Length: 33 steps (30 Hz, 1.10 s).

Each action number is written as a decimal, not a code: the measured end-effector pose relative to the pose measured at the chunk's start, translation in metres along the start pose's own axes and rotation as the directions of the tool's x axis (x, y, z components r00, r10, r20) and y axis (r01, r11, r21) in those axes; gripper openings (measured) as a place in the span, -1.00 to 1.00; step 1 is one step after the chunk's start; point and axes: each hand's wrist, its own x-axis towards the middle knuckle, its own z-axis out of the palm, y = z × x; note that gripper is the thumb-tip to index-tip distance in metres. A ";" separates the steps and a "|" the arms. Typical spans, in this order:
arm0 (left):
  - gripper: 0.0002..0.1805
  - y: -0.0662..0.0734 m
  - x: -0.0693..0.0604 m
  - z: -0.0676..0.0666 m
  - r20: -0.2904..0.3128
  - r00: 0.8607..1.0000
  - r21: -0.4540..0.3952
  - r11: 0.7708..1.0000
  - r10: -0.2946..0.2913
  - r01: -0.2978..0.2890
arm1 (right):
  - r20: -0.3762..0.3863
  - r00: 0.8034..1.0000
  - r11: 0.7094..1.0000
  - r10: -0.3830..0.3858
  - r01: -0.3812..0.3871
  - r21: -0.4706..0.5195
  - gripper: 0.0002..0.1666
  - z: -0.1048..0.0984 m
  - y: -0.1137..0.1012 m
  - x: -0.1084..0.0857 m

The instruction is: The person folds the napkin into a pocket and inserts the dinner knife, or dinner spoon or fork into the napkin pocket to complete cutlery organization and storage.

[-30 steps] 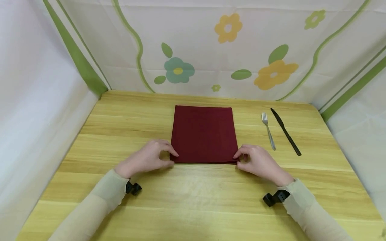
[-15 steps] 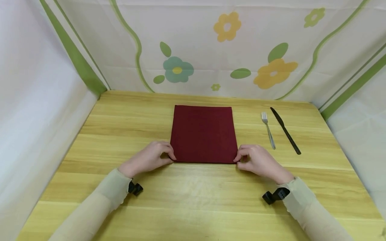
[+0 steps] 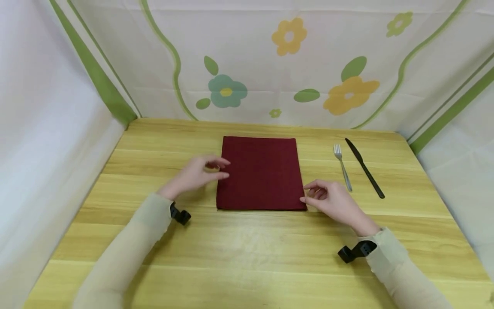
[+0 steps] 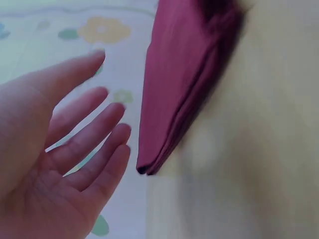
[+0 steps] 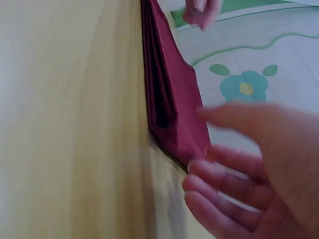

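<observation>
A dark red cloth napkin (image 3: 262, 176), folded into a square of several layers, lies flat on the wooden table. My left hand (image 3: 198, 172) hovers over its left edge, fingers and thumb parted, with nothing between them. In the left wrist view that hand's fingers (image 4: 94, 144) are spread, apart from the folded cloth (image 4: 172, 89). My right hand (image 3: 332, 201) is beside the napkin's near right corner, fingers relaxed and thumb tip at the edge; whether it touches cannot be told. The right wrist view shows the layered near edge of the cloth (image 5: 174, 99) beyond the loose fingers.
To the right of the napkin lie a silver fork (image 3: 343, 167) and a black knife (image 3: 364, 167), side by side. A white curtain (image 3: 262, 56) printed with flowers hangs behind the wooden table (image 3: 247, 257) and along its sides.
Both hands pinched the napkin's near corners half a second ago and have since let go. The left hand has moved up and away along the left edge; the right has lifted slightly.
</observation>
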 end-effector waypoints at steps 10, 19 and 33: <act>-0.59 -0.019 0.064 -0.028 -0.184 0.980 -0.032 0.997 -0.073 0.068 | -0.070 0.995 0.997 0.073 -0.075 -0.015 -0.59 0.007 -0.003 -0.004; -0.55 -0.040 0.096 -0.032 -0.203 0.968 -0.042 0.989 -0.150 0.144 | -0.059 0.988 0.990 0.143 -0.142 0.013 -0.59 0.012 -0.008 -0.008; -0.59 -0.048 0.115 -0.014 -0.130 0.970 0.078 0.973 -0.207 0.218 | -0.045 0.977 0.977 0.207 -0.208 -0.035 -0.70 0.015 -0.008 -0.009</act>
